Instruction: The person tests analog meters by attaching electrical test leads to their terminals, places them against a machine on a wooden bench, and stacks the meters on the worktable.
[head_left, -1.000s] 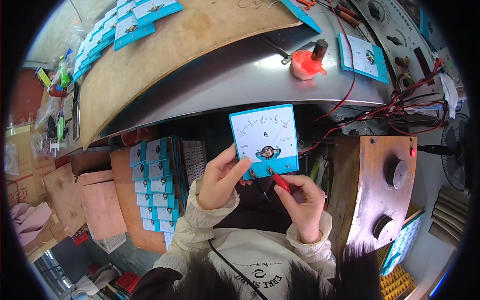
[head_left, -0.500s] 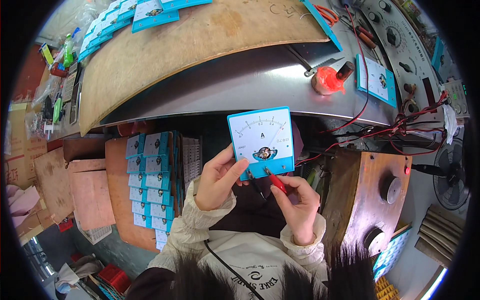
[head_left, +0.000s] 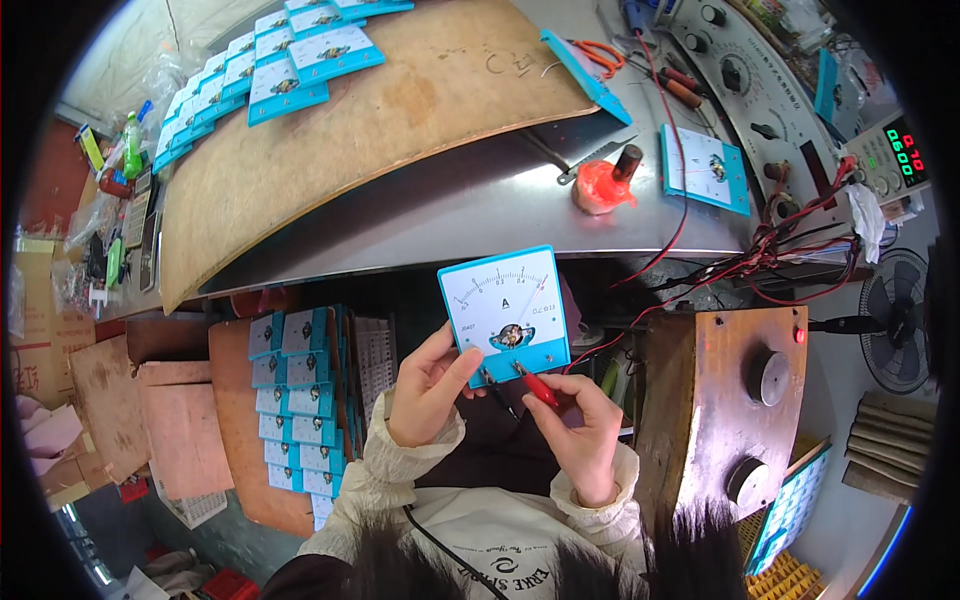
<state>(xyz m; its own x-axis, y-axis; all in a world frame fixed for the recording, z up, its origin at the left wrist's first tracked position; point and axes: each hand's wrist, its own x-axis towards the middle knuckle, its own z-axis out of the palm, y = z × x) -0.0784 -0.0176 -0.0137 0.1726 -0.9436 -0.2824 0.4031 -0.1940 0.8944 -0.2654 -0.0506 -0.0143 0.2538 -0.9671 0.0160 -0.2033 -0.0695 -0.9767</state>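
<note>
A square panel ammeter [head_left: 488, 318] with a white dial and blue frame is held up in front of me. My left hand [head_left: 428, 388] grips its lower left corner, thumb on the front and fingers behind. A black lead [head_left: 506, 402] hangs below that corner, close to the left terminal; whether my fingers also hold it is hidden. Between thumb and fingers of my right hand [head_left: 582, 425] is a red test clip [head_left: 540, 390], its metal tip at the terminal on the meter's lower edge. The thin needle leans toward the right end of the scale.
Several meters lie on the wooden board [head_left: 400, 110] and on a brown panel [head_left: 235, 420] at left. On the steel bench stand a red lump with a dark peg [head_left: 600, 187] and another meter [head_left: 705, 168]. A power supply [head_left: 880, 165] and red wires [head_left: 775, 245] are at right.
The view has shifted, bringing more meters on the board and the lit power supply readout into sight. The meter and both hands sit slightly lower and further left in the picture, grips unchanged.
</note>
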